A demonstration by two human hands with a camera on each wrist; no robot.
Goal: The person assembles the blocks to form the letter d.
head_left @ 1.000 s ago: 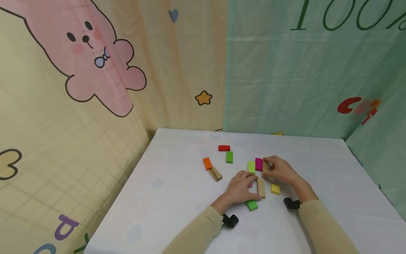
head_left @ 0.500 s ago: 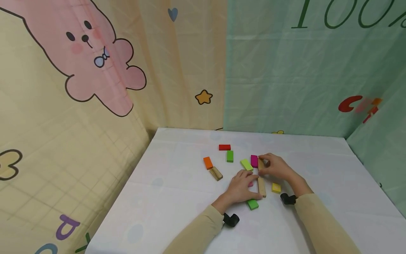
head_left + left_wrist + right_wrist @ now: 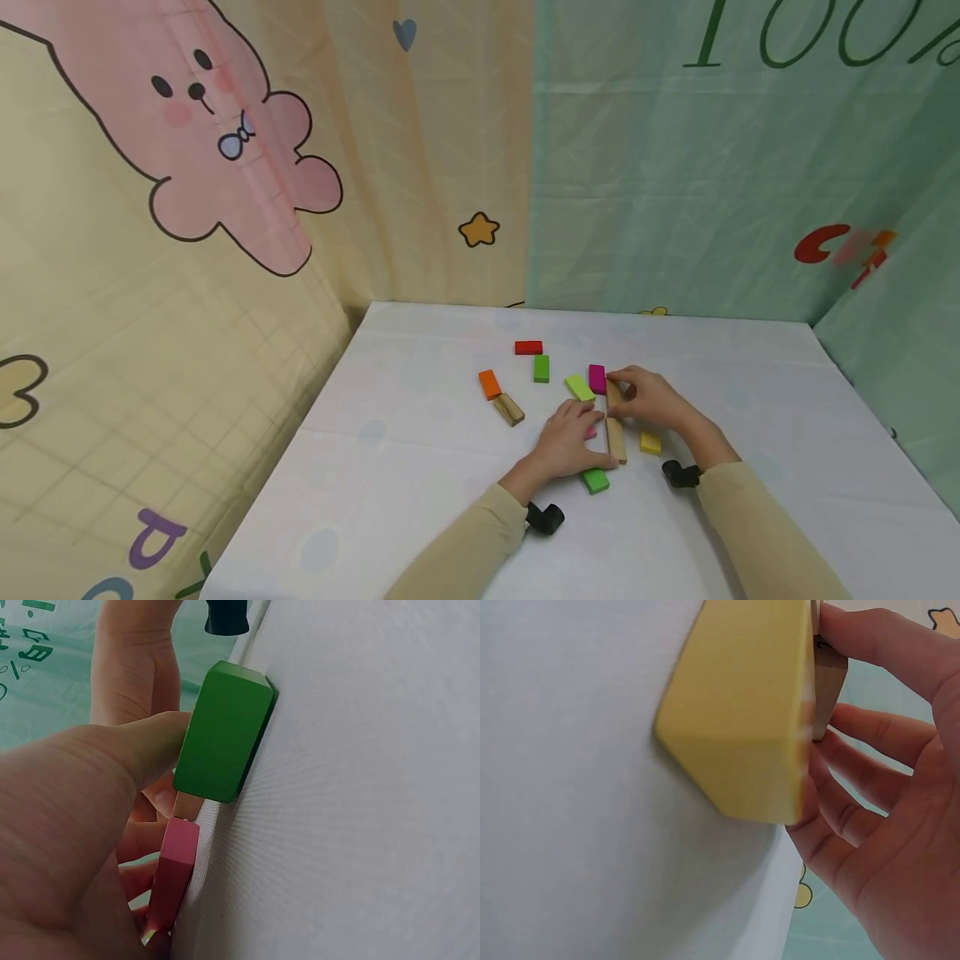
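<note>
My left hand (image 3: 566, 442) pinches a plain wooden block (image 3: 617, 442) between thumb and fingertips, one at each end. Just beyond it, in line end to end, my right hand (image 3: 656, 402) grips a second wooden block (image 3: 614, 395) by its ends, seen partly past the yellow block in the right wrist view. A magenta block (image 3: 597, 379) lies against that far block's left side, a lime green block (image 3: 580, 387) slanting beside it. Under the left hand a pink block (image 3: 174, 874) shows, mostly hidden from the head. A green block (image 3: 229, 731) lies by the left thumb.
Right of the wooden blocks sits a yellow block (image 3: 650, 442), large in the right wrist view. Farther left lie a red block (image 3: 528, 347), another green block (image 3: 542, 368), an orange block (image 3: 490, 384) and a third wooden block (image 3: 509, 409) on the white table (image 3: 360, 500).
My right hand has slid its wooden block left, into line with the nearer one. The magenta block has shifted left, and the lime block has turned aslant. My left hand stays in place.
</note>
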